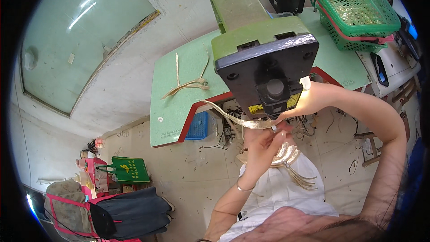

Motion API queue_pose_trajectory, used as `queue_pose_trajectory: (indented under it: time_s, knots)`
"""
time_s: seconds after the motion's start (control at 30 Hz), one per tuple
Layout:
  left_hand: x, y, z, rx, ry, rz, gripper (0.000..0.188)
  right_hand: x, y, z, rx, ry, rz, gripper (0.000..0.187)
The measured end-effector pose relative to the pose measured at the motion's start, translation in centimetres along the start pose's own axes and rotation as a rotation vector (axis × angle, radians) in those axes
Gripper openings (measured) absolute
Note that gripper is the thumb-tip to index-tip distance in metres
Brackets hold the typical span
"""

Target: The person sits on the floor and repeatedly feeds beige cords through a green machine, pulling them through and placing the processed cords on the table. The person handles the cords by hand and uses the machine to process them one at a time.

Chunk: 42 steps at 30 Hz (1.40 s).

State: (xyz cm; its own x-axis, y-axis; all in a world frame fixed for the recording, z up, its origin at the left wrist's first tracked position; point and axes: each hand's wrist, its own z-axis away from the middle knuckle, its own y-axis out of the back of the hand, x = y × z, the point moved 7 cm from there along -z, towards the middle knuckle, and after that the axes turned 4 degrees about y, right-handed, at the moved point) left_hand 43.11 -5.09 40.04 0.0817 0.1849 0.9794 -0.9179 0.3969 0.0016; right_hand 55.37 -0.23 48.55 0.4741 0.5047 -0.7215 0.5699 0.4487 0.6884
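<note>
Machine head (pixel 268 71) over gold strap (pixel 251 124)

The strap runs from the tabletop's (pixel 166 121) red cutout edge toward both hands. Left hand (pixel 261 148): fingers curled, grip unclear; right hand (pixel 309 103): fingers mostly hidden, can't tell. Likely positioning; next needs steady alignment.

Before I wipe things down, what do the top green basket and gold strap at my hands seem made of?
Top green basket: likely plastic, slightly glossy, with moulded lattice sides. Gold strap: metallic finish, perhaps leather or imitation; it shines and curves.
</note>
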Motion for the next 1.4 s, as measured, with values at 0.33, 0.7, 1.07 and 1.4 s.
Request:
queue_pose_trajectory:
  time_s: [0.33, 0.7, 1.07, 1.4]
  knots:
    - [-1.9, 2.0, -0.7, 0.146, -0.157, 0.256, 0.025, 2.5, -0.7, 1.1, 0.096, -0.065, 0.027, 0.041]
    - [-7.0, 4.0, 1.3, -0.185, 0.151, 0.461, 0.028, -0.9, -7.9, 2.7, 0.462, 0.278, -0.009, 0.028]
    - [1.1, 1.3, 0.3, -0.095, -0.192, -0.065, 0.015, -0.4, -4.7, 5.2, 0.042, -0.408, -0.535, 0.032]
    - [-0.3, -0.9, -1.7, -0.152, 0.057, 0.234, 0.026, 4.6, -4.4, 9.8, 0.377, -0.517, -1.072, 0.041]
